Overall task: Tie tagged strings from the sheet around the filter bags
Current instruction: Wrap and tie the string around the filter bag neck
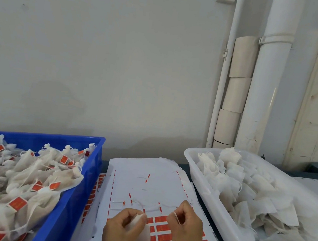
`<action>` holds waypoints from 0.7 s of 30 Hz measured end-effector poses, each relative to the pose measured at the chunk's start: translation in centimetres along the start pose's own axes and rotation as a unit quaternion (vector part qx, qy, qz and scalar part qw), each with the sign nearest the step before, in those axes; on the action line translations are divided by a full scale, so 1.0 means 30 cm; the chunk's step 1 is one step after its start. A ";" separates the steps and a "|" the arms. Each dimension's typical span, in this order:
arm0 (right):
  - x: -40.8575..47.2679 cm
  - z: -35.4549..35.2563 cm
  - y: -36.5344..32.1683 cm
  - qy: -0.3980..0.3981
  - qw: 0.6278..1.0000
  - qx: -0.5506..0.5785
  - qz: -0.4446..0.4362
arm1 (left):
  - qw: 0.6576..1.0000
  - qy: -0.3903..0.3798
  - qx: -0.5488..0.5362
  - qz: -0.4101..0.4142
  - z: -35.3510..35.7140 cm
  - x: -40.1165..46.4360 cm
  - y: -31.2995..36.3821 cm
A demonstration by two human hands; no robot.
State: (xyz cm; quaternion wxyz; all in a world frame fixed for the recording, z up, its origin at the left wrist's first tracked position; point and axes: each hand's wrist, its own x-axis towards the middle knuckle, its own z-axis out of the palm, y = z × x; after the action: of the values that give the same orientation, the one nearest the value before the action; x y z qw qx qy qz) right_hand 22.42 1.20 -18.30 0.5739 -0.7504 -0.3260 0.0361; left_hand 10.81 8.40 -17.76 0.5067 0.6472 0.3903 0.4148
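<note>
Over the near end of the sheet [148, 178], the left hand [123, 228] grips a filter bag [144, 238] by its gathered top while the right hand [186, 223] pinches a white string [176, 217], between the blue bin [79, 196] of tied bags at left and the white tray [194, 163] of untied bags at right.

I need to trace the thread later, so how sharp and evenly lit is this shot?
Head view: soft, even light, no glare; wide-angle bends the pipe; the string at the right hand is thin and slightly blurred.
</note>
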 end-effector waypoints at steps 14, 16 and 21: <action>0.008 0.001 0.042 -0.019 1.000 -0.021 -0.012 | 0.987 -0.072 0.138 -0.044 0.005 -0.003 -0.046; 0.006 -0.007 0.045 -0.020 0.999 -0.039 -0.028 | 0.987 -0.080 0.134 -0.031 0.005 0.003 -0.050; -0.016 0.006 0.039 -0.130 0.963 -0.175 -0.159 | 0.977 -0.095 -0.126 -0.141 -0.018 0.025 -0.001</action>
State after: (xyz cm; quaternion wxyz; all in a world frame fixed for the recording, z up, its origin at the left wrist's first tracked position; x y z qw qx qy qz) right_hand 22.49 0.93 -19.54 0.3848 -0.7663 -0.5143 -0.0162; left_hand 10.55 9.27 -17.60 0.6723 0.5533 0.3719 0.3218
